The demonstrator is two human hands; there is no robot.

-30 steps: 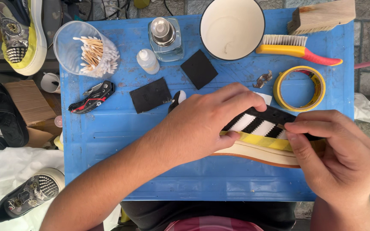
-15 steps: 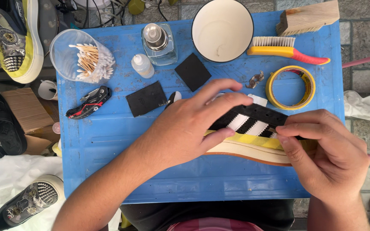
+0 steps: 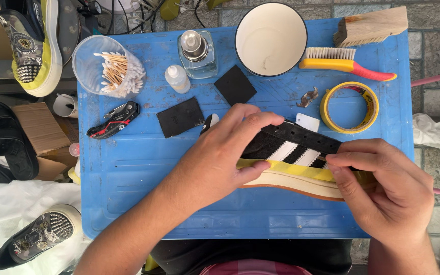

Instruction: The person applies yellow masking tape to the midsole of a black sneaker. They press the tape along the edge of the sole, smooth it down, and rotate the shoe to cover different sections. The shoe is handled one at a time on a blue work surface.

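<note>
A black sneaker [image 3: 291, 147] with white stripes and a cream sole lies on its side on the blue table [image 3: 128, 168]. A strip of yellow tape [image 3: 294, 170] runs along the edge above its sole. My left hand [image 3: 220, 153] grips the shoe's front end, thumb on the tape. My right hand [image 3: 383, 188] holds the heel end, fingers pressing the tape against the shoe.
At the back stand a white bowl [image 3: 271, 38], a yellow-handled brush [image 3: 347, 60], a wooden brush [image 3: 373, 25], a tape roll [image 3: 349, 107], a glass bottle [image 3: 195, 51], a cup of cotton swabs [image 3: 108, 69], black patches [image 3: 180, 117] and a utility knife [image 3: 114, 119]. Other shoes [image 3: 31, 46] lie left.
The camera view shifted slightly. My right hand's fingers have slid a little along the yellow tape at the heel end; the left hand keeps its hold.
</note>
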